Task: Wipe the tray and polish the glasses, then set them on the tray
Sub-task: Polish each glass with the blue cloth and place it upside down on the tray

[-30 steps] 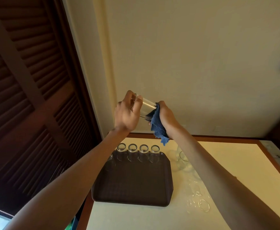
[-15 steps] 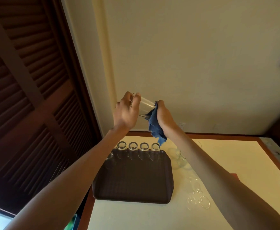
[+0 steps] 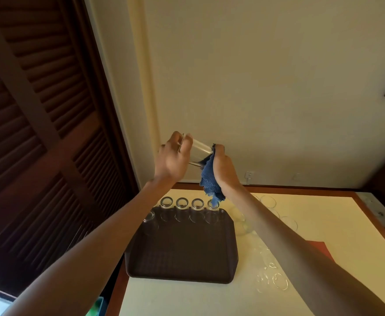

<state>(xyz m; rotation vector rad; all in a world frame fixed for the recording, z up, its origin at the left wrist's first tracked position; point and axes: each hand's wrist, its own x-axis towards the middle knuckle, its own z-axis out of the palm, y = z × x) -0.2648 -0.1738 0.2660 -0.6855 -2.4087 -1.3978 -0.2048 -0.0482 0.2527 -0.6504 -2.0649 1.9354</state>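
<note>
Head camera: a clear straight-sided drinking glass (image 3: 198, 151) is held up in front of the wall, well above the table and tipped onto its side. One end is gripped by the left hand (image 3: 172, 160), fingers curled round it, so the other end is left free for wiping. At that free end a crumpled blue woven cloth (image 3: 209, 179) is bunched in the right hand (image 3: 223, 169), fingers closed on it, and pressed against the glass. Polishing is judged to be the step in hand.

Below, a dark brown rectangular tray (image 3: 182, 254) is seen near the left edge of the cream table top (image 3: 323, 224). A close-packed group of upright glasses (image 3: 181, 202) is stood along its far side, probably so room is kept for more. Right of the tray, faint unpolished glasses (image 3: 278, 281) are waiting within reach and are hard to count.
</note>
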